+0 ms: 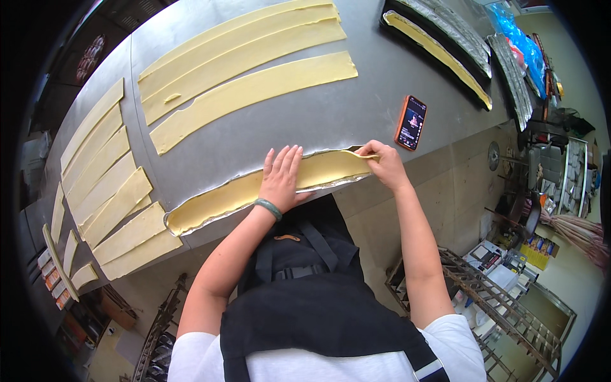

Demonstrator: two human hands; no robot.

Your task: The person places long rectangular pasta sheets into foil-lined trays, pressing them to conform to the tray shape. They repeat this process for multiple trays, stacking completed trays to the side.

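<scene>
A long, narrow foil-edged tray (229, 216) lies along the table's near edge, lined with a strip of yellow dough (224, 198). Across its middle rests my left hand (281, 179), fingers extended over the dough and thumb by the near rim; a green bangle is on that wrist. At the tray's right end, my right hand (385, 164) pinches the lifted end of the dough between thumb and fingers. Several flat dough strips (258, 95) lie on the metal table beyond, and more overlapping strips (110, 191) lie at the left.
A phone in an orange case (410, 123) lies right of the tray. At the upper right are a dough-lined long tray (439, 57), stacked foil trays (448, 28) and a blue plastic bag (515, 38). A rolling pin or rod (59, 262) is at the far left. A metal rack (501, 305) stands lower right.
</scene>
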